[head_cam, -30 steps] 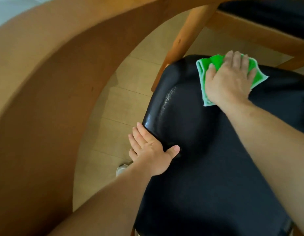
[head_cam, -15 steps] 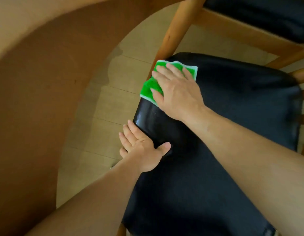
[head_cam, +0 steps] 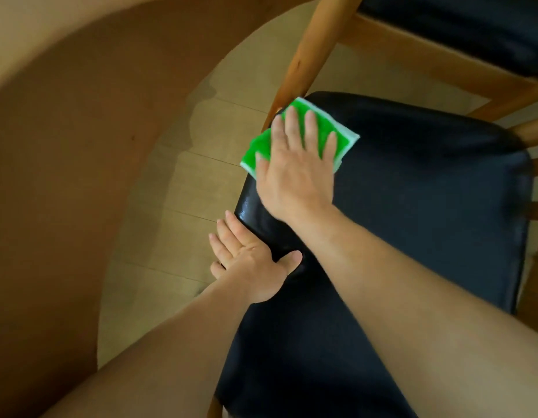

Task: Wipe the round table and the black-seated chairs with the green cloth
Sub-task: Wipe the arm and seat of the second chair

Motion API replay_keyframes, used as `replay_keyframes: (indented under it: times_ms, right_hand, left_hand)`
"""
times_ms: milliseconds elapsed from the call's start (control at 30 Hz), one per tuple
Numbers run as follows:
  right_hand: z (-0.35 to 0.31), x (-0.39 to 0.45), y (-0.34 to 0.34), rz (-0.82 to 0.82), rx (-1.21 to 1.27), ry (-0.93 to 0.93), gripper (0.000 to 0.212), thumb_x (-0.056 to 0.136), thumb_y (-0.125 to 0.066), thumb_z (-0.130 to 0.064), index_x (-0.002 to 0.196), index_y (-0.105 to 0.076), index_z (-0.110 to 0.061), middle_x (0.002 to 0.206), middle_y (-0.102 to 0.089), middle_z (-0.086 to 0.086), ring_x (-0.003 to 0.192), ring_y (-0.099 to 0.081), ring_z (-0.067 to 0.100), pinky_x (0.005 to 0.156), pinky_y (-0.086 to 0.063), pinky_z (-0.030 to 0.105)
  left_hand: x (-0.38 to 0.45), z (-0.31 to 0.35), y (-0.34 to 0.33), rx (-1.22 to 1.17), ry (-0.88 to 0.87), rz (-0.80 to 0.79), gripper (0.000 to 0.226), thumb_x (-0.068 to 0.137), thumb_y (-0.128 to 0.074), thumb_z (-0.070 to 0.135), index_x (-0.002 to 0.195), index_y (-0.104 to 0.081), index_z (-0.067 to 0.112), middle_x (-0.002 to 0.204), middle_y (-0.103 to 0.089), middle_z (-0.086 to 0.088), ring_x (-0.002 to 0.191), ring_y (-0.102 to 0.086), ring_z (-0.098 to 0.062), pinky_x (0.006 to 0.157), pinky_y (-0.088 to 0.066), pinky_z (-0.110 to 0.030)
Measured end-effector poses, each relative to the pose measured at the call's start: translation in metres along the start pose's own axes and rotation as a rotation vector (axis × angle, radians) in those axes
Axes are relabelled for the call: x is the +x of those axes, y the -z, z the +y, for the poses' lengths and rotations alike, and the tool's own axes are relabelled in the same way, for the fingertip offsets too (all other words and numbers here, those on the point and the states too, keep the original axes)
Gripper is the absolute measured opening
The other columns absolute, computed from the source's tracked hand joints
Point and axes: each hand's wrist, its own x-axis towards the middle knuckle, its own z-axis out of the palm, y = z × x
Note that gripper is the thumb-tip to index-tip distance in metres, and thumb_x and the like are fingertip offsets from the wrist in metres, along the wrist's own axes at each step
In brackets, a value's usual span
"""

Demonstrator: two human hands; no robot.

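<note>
A black padded chair seat (head_cam: 412, 206) fills the lower right of the head view. The folded green cloth (head_cam: 325, 128) lies flat on the seat's far left corner. My right hand (head_cam: 295, 170) presses on the cloth with straight, spread fingers. My left hand (head_cam: 249, 263) rests on the seat's left edge, fingers straight along the side and thumb on top of the cushion. The round wooden table (head_cam: 65, 146) curves along the left side of the view.
A second black-seated chair (head_cam: 461, 34) with a wooden frame stands at the top right; its wooden leg (head_cam: 310, 58) slants down to the cloth's corner. Pale wooden floor (head_cam: 177, 206) shows between the table's edge and the seat.
My right hand slid the cloth from the seat's far middle to its far left corner, then shifted slightly. My left hand stayed on the seat's left edge.
</note>
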Motion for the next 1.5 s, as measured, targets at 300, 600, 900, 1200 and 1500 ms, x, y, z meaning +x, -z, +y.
replay_keyframes:
  times_ms: [300,600,900,1200,1500]
  right_hand:
    - [0.067,0.007,0.008,0.010,0.012,0.038,0.063,0.099,-0.024,-0.050,0.155,-0.016,-0.023,0.164,-0.011,-0.002,0.150,-0.007,0.025,0.118,-0.010,0.050]
    - [0.189,0.002,0.026,0.029,0.118,-0.582,0.072,0.096,-0.027,-0.053,0.157,-0.009,-0.019,0.164,-0.005,0.004,0.150,0.000,0.028,0.120,-0.003,0.052]
    - [0.068,0.004,0.005,0.026,0.070,-0.348,0.070,0.097,-0.026,-0.046,0.156,-0.001,-0.015,0.164,0.004,0.007,0.149,0.006,0.035,0.113,0.000,0.063]
    - [0.097,0.009,0.009,0.020,0.012,-0.007,0.065,0.097,-0.027,-0.046,0.155,-0.012,-0.022,0.164,-0.008,-0.003,0.150,-0.003,0.025,0.116,-0.006,0.057]
    - [0.243,-0.020,0.033,0.152,0.142,-0.635,0.064,0.094,-0.029,-0.042,0.151,-0.026,-0.012,0.157,-0.028,0.011,0.143,-0.024,0.034,0.113,-0.024,0.058]
  left_hand:
    - [0.004,-0.006,0.001,-0.016,-0.031,-0.037,0.122,0.072,-0.053,0.077,0.119,0.049,0.028,0.148,0.036,0.001,0.140,0.027,-0.026,0.113,-0.002,-0.051]
    - [-0.002,-0.003,0.005,-0.012,-0.032,-0.046,0.125,0.075,-0.051,0.075,0.128,0.046,0.017,0.150,0.035,-0.003,0.141,0.027,-0.028,0.113,-0.005,-0.049]
    - [-0.005,0.001,0.008,-0.010,-0.022,-0.068,0.126,0.076,-0.050,0.073,0.130,0.046,0.013,0.150,0.036,-0.005,0.141,0.027,-0.028,0.114,-0.005,-0.049]
    - [-0.001,-0.008,0.005,-0.103,-0.026,-0.005,0.128,0.073,-0.059,0.069,0.137,0.040,0.018,0.152,0.031,0.002,0.140,0.026,-0.020,0.115,0.004,-0.046]
    - [-0.006,-0.004,0.010,-0.094,-0.029,-0.044,0.127,0.076,-0.056,0.069,0.135,0.042,0.015,0.151,0.035,-0.002,0.140,0.028,-0.024,0.115,0.002,-0.047]
